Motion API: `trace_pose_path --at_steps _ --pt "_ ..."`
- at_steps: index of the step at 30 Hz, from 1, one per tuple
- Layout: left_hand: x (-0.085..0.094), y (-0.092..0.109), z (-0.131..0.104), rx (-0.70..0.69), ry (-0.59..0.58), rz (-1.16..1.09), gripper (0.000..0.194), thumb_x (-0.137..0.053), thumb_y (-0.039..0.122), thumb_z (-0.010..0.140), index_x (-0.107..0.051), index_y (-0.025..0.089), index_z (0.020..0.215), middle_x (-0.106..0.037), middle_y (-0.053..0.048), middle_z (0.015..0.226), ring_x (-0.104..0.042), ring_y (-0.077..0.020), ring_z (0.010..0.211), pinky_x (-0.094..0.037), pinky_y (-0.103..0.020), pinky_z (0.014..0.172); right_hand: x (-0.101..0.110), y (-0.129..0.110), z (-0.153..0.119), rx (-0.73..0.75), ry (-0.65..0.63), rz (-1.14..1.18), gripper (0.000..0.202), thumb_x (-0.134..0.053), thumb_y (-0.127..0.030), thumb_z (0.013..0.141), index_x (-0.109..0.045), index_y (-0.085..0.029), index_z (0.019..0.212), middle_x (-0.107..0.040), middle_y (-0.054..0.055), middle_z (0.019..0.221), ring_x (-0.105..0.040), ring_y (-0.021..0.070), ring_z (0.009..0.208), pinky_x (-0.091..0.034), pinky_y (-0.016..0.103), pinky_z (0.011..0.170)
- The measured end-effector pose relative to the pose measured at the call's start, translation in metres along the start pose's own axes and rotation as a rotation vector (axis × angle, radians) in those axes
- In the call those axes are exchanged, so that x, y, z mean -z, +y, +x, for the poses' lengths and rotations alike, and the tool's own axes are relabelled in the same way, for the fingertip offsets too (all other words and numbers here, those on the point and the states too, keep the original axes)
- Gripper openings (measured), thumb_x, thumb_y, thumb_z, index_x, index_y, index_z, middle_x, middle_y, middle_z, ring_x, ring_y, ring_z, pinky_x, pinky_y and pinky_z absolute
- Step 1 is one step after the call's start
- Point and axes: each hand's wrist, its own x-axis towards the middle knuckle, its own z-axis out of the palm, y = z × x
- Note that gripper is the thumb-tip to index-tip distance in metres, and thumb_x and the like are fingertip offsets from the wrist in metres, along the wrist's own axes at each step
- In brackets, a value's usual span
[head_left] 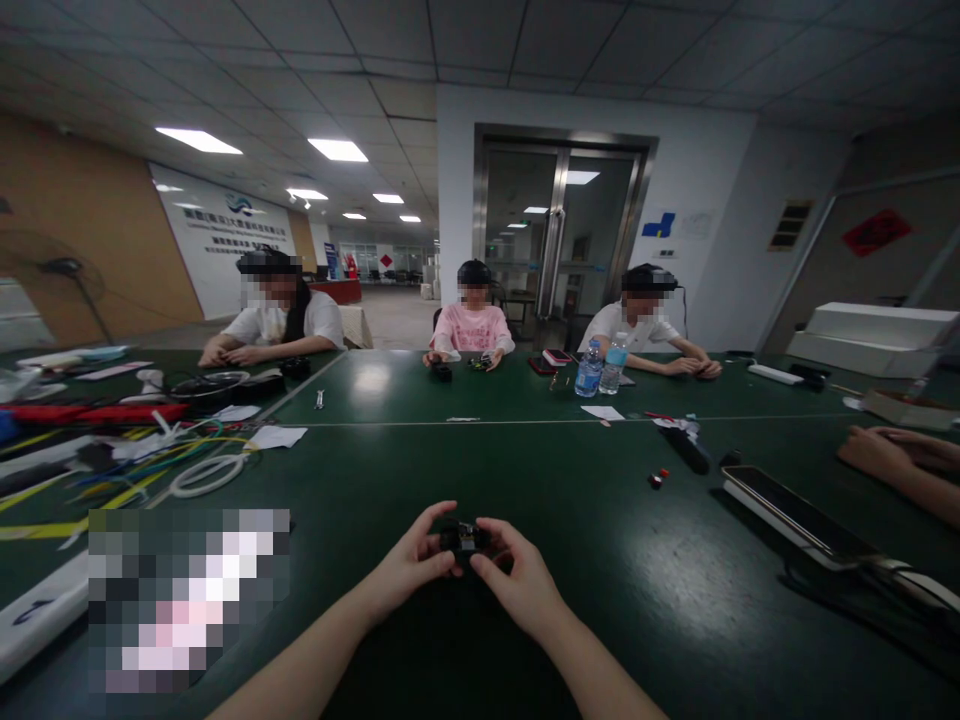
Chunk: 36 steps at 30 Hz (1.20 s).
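Between my two hands, just above the near part of the green table [360, 480], is a small black device [466, 540] with a lighter patch on its front; its exact kind is too small to make out. My left hand [420, 550] grips its left side, thumb below and fingers behind. From the right, my right hand [517, 570] pinches the same device between thumb and fingers. Part of the device is hidden by my fingertips.
Cables [210, 472] and tools clutter the left side. A phone [795, 510] on a white block lies at right, near another person's hands [892, 455]. A tiny red and white piece [657, 480] and water bottles [589, 370] stand farther off. Three people sit across.
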Motion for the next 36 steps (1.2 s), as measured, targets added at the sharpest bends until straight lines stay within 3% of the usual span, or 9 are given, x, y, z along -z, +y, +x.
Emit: trace_pose_path --at_steps 4,10,17,29,36 --pt "0.0015 -0.0023 0.0014 -0.003 -0.009 0.002 0.071 -0.062 0.027 0.074 -0.018 0.026 0.129 -0.06 -0.003 0.089 -0.058 -0.0168 0.08 -0.039 -0.035 0.078 -0.0008 0.0021 0.0012 0.011 0.002 0.009 0.039 -0.057 -0.026 0.073 -0.051 -0.024 0.112 -0.06 0.003 0.102 -0.057 0.0184 0.089 -0.045 0.031 0.075" --pt "0.0006 -0.0046 0.0012 -0.029 -0.006 0.026 0.045 -0.059 0.027 0.076 -0.035 0.023 0.115 -0.06 -0.001 0.085 -0.058 -0.0147 0.077 -0.04 -0.032 0.073 -0.0003 0.0 0.0006 0.044 -0.005 0.015 0.039 -0.057 -0.025 0.073 -0.052 -0.025 0.111 -0.059 0.003 0.106 -0.055 0.0191 0.095 -0.045 0.031 0.077" --pt "-0.0006 -0.0029 0.0009 -0.025 -0.053 0.036 0.036 -0.061 0.025 0.075 -0.041 0.023 0.104 -0.06 0.0 0.085 -0.059 -0.0153 0.079 -0.041 -0.032 0.073 0.0003 -0.0004 0.0 0.107 -0.029 -0.006 0.026 -0.058 -0.026 0.074 -0.059 -0.028 0.1 -0.055 0.002 0.107 -0.054 0.0188 0.097 -0.045 0.031 0.078" --pt "-0.0002 -0.0074 0.0032 -0.056 -0.073 0.015 0.053 -0.063 0.029 0.073 -0.033 0.026 0.117 -0.059 -0.003 0.096 -0.058 -0.0155 0.079 -0.041 -0.035 0.076 -0.0008 0.0001 -0.0001 0.087 -0.025 -0.032 0.02 -0.059 -0.025 0.073 -0.062 -0.028 0.092 -0.056 0.0 0.104 -0.054 0.0189 0.096 -0.044 0.031 0.079" --pt "0.0005 -0.0081 0.0038 -0.037 -0.073 0.037 0.042 -0.063 0.031 0.073 -0.04 0.024 0.108 -0.06 -0.002 0.087 -0.058 -0.016 0.077 -0.04 -0.033 0.072 -0.0027 0.0002 0.0002 0.117 -0.006 -0.047 0.02 -0.062 -0.022 0.069 -0.061 -0.025 0.089 -0.058 0.001 0.1 -0.055 0.0187 0.094 -0.043 0.03 0.077"
